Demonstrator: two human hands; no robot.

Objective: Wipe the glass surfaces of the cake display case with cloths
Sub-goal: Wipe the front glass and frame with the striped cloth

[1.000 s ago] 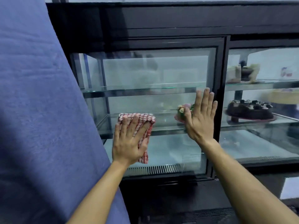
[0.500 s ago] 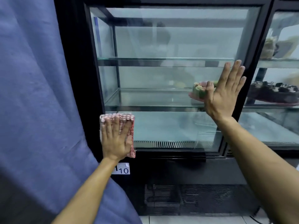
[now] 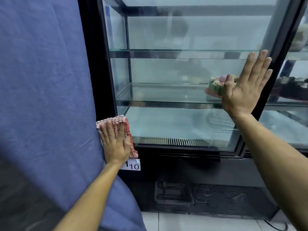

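Your left hand (image 3: 115,144) lies flat, fingers straight and together, pressing the red-checked cloth (image 3: 127,129) against the lower left corner of the display case (image 3: 175,165), where the glass door (image 3: 175,77) meets the black frame; the flat palm spreads pressure across the folded cloth, which suits a corner pass. Your right hand (image 3: 245,92) is spread open with fingers apart, planted bare on the right side of the same pane near the black upright, likely to brace the door against the wiping. Note it holds no cloth and may leave prints. Behind that hand a small decorated cake (image 3: 215,87) sits on the middle glass shelf. A blue fabric (image 3: 45,97) hangs just left of the case, touching your left wrist. A white tag marked 10 (image 3: 133,166) sits below the cloth.
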